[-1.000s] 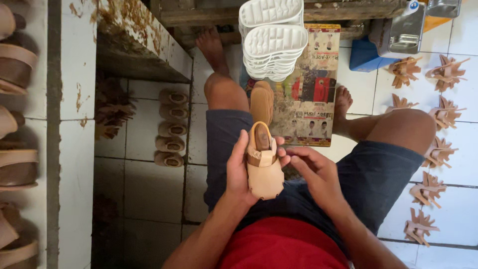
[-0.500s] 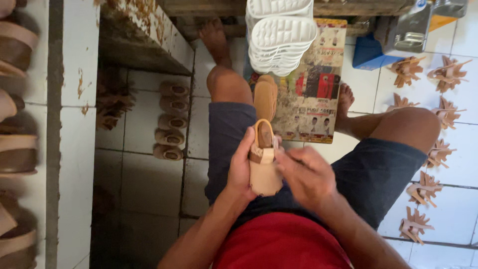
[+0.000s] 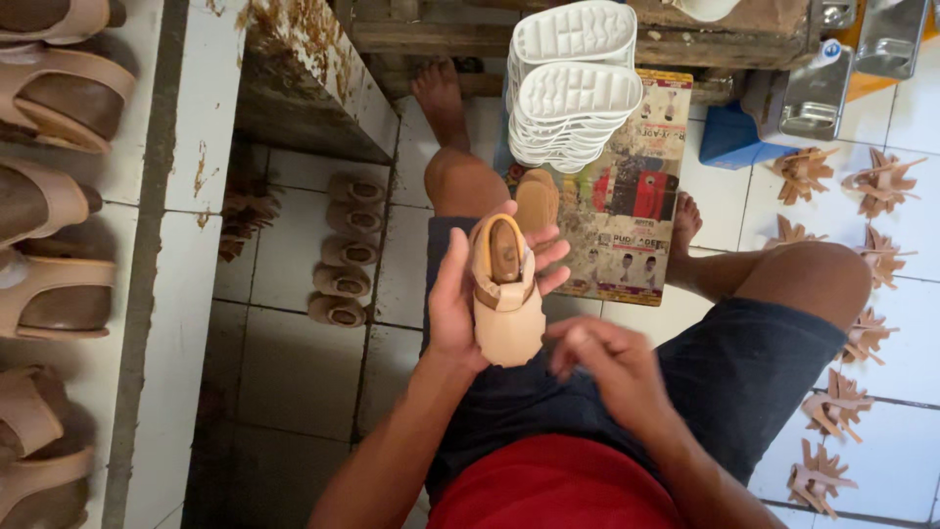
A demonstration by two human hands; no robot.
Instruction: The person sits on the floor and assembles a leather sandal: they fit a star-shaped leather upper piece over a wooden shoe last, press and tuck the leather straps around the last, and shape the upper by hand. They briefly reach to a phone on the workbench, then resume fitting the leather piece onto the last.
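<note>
- Small tan sandal (image 3: 507,299) held upright over the lap, toe end pointing down, heel strap arching at the top, darker brown insole showing inside the loop.
- Smooth, pale beige upper with a folded flap across the middle; no sole tread visible from this side.
- Left hand (image 3: 460,304) wrapped around the sandal from behind, thumb along its left edge, fingertips showing past its right edge: clasping the sandal.
- Right hand (image 3: 602,362) just below and to the right of the sandal, fingers loosely curled, holding nothing, not touching the shoe.
- A second tan sole (image 3: 536,201) lying on the knee just above the held sandal.
- Stack of white soles (image 3: 578,83) standing beyond on a printed sheet (image 3: 636,225).
- Row of brown strap pieces (image 3: 343,250) on the tiled floor to the left.
- Against half a second ago: right hand then pressed on the sandal's lower part, now drawn off and lowered; sandal and left hand about where they were.
</note>
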